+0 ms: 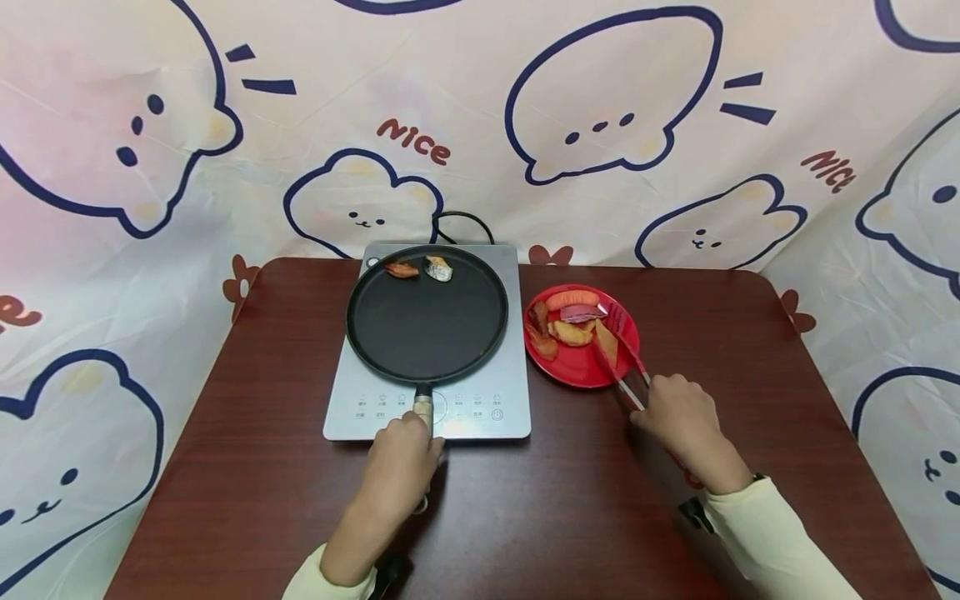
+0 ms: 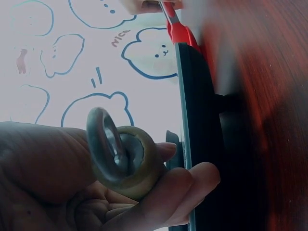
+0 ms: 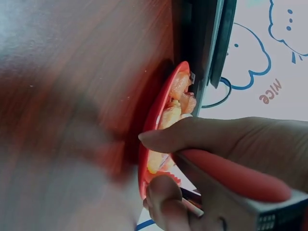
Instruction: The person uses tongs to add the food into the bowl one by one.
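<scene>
Reading the writing first: brown-red "Nice" lettering (image 1: 414,142) shows on the pale cloth backdrop (image 1: 480,83) at about 12 o'clock, again (image 1: 828,171) near 2. A cut-off word at 9 ends in "e". Flat silver cooktop (image 1: 487,421): printed panel characters too small to read, power symbol at the panel's 4 o'clock corner. Black cord (image 1: 468,215) loops behind it.

Containers. Round black frying pan (image 1: 427,325) sits on the cooktop, pale handle (image 1: 423,407) at 6 o'clock, metal loop at its end. Inside, near the rim: reddish-brown food piece (image 1: 402,271) at 11, white-and-yellow piece (image 1: 438,269) just past 12. Round red plate (image 1: 577,377) on the dark brown wood-grain table (image 1: 742,358), at the pan's 3 o'clock. On it: long orange piece (image 1: 572,299) at 12, purple piece (image 1: 581,313) just inside that, yellow piece (image 1: 570,334) near centre, brown pieces (image 1: 540,343) from 8 to 10, tan wedge (image 1: 606,340) toward 3.

Hands. Left hand (image 1: 401,458): fingers wrapped round the handle. Right hand (image 1: 686,427): fingers grasping red-and-metal tongs (image 1: 631,395), which enter the plate from 4 o'clock, arms either side of the wedge; cannot tell whether they pinch it.
</scene>
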`<state>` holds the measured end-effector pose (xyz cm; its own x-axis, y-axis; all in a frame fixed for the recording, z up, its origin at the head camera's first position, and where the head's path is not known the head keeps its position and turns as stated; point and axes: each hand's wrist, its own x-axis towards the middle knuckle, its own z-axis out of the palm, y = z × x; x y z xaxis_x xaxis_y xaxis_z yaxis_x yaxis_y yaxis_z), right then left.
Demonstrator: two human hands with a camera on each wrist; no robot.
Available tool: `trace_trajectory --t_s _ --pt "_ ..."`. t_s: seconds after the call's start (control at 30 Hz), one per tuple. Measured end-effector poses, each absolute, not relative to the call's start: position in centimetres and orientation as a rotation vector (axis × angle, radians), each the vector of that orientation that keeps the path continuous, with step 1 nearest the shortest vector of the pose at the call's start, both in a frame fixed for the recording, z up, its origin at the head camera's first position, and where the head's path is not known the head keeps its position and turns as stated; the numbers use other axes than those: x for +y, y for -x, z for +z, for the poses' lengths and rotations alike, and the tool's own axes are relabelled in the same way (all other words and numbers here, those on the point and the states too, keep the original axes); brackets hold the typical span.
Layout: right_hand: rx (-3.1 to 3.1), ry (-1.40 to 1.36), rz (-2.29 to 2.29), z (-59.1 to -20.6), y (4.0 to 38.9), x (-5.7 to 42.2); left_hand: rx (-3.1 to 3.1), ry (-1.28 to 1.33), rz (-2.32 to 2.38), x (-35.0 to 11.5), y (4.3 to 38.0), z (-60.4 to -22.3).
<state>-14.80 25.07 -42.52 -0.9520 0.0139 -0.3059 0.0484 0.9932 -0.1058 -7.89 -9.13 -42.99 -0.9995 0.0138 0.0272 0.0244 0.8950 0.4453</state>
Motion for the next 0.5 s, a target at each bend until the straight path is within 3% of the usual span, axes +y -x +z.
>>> trace_trajectory --t_s 0.5 --pt "2.946 -0.006 -0.159 -43.0 14.3 26.2 -3.028 0.035 -0.689 -9.1 7.9 -43.0"
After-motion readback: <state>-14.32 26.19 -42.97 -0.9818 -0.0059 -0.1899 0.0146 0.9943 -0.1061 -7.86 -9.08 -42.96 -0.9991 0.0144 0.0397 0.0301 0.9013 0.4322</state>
